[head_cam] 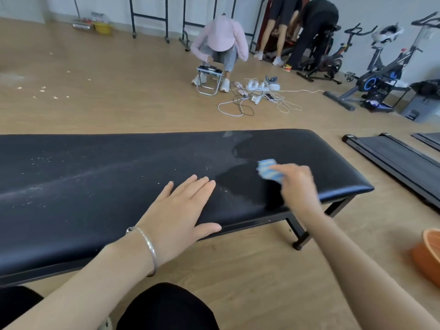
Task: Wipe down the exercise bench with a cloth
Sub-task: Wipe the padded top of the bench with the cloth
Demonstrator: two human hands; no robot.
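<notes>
A long black padded exercise bench (95, 177) runs across the view, dusted with white specks and a pale streak on its left and middle. Its right end looks darker and damp. My right hand (297, 186) is blurred and grips a blue and white cloth (267, 170) pressed on the bench top near the right end. My left hand (183, 206) lies flat and open on the bench's near edge, fingers spread, a silver bangle on the wrist.
An orange basin (426, 253) sits on the wood floor at the right. A flat treadmill (400, 160) lies beyond the bench's right end. Further back, a crouching person (219, 44), tangled cables (257, 96), exercise bikes (381, 75) and two more people.
</notes>
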